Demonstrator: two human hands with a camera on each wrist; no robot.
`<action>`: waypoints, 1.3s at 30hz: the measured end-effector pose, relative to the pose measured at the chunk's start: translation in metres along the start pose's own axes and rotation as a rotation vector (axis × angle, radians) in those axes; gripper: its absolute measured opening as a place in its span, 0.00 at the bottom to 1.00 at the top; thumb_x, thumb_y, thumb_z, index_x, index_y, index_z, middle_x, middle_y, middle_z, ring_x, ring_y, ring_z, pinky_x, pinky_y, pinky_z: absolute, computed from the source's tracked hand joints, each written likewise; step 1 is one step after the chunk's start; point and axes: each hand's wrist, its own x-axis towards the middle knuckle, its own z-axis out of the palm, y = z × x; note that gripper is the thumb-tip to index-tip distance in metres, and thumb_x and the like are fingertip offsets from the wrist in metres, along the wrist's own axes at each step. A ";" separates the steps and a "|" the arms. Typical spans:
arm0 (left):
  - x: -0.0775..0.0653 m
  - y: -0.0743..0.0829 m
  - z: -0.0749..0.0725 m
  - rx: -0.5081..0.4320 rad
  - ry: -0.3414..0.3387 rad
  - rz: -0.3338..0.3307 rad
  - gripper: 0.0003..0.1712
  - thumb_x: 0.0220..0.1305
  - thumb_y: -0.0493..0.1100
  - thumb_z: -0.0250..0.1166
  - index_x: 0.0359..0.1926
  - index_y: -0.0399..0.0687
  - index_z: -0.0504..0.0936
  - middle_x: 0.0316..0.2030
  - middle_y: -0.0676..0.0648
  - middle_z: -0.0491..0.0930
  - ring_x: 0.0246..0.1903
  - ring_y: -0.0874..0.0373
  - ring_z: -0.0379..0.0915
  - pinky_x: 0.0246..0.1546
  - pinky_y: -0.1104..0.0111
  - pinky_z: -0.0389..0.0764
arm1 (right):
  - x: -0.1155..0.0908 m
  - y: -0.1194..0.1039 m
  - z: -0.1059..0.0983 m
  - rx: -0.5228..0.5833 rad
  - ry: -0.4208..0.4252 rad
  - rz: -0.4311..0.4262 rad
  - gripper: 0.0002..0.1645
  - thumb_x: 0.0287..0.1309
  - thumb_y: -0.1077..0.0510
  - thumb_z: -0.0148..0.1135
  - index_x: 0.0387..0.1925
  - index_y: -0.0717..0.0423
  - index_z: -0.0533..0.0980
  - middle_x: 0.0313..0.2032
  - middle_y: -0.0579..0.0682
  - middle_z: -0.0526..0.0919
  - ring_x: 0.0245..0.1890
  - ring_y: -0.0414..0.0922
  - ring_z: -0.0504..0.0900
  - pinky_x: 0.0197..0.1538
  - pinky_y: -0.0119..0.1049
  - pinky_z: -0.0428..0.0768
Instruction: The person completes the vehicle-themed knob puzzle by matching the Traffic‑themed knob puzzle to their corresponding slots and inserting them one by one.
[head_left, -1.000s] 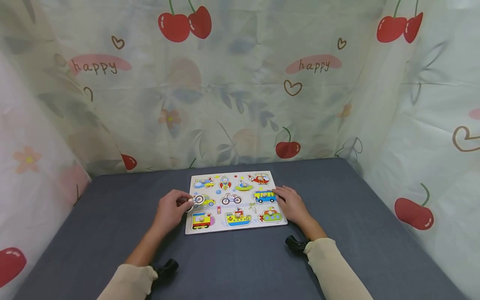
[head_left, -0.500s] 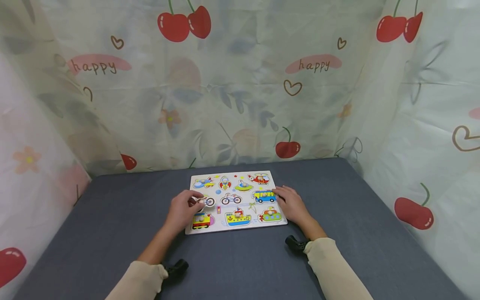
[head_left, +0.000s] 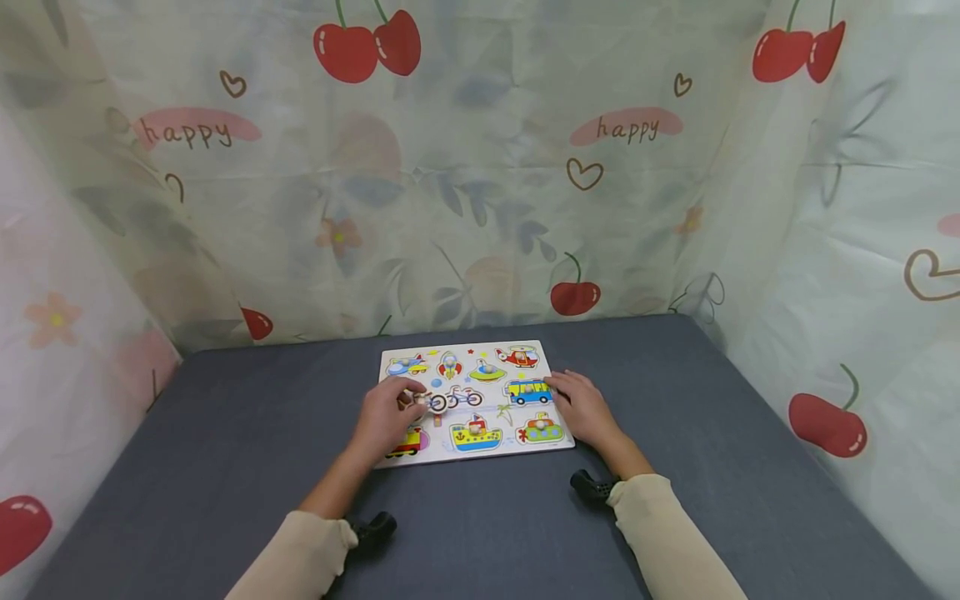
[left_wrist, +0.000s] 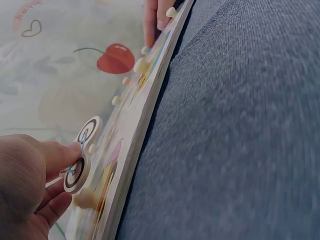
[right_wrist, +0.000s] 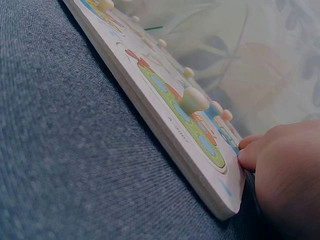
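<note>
A wooden knob puzzle board (head_left: pixel 512 435) lies flat on the dark table, with vehicle pieces in it. My left hand (head_left: pixel 384 414) is over the board's left part and pinches a bicycle puzzle piece (left_wrist: pixel 76 174) between thumb and fingers. In the left wrist view that piece is tilted and held above the board; in the head view it is just left of the bicycle picture (head_left: pixel 465 397). My right hand (head_left: pixel 587 410) rests at the board's right edge, fingertips by the bus piece (head_left: pixel 528 392). The left hand covers the car and part of the train piece (head_left: pixel 408 442).
Other knobbed pieces sit in the board, such as the boat (head_left: pixel 476 435), the submarine (right_wrist: pixel 175 107) and the helicopter (head_left: pixel 519 357). A dark cloth covers the table (head_left: pixel 480 525). Printed curtains (head_left: pixel 480 208) stand behind it and at both sides.
My left hand has moved right across the board with the bicycle piece, from the left edge past the car toward the bicycle picture. The right hand has stayed in place.
</note>
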 end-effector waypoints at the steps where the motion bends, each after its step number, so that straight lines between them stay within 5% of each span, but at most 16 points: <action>1: 0.001 0.001 0.002 0.005 0.001 0.007 0.11 0.55 0.39 0.74 0.41 0.48 0.85 0.34 0.52 0.77 0.32 0.57 0.71 0.35 0.64 0.73 | 0.000 0.000 0.000 0.002 0.000 0.000 0.23 0.70 0.58 0.53 0.64 0.59 0.72 0.65 0.59 0.70 0.69 0.59 0.59 0.66 0.59 0.55; 16: 0.010 0.012 0.017 0.014 0.006 0.070 0.05 0.54 0.37 0.73 0.33 0.47 0.86 0.38 0.50 0.78 0.34 0.56 0.72 0.38 0.62 0.74 | 0.001 0.000 0.000 -0.002 0.004 -0.012 0.23 0.70 0.59 0.53 0.64 0.60 0.72 0.65 0.59 0.70 0.69 0.59 0.59 0.66 0.58 0.56; 39: 0.028 0.017 0.031 0.097 -0.020 0.131 0.06 0.57 0.37 0.72 0.36 0.48 0.86 0.40 0.51 0.78 0.42 0.56 0.75 0.47 0.61 0.75 | 0.001 0.001 0.002 -0.007 -0.001 -0.004 0.23 0.70 0.58 0.52 0.64 0.59 0.72 0.65 0.58 0.70 0.69 0.58 0.59 0.66 0.59 0.55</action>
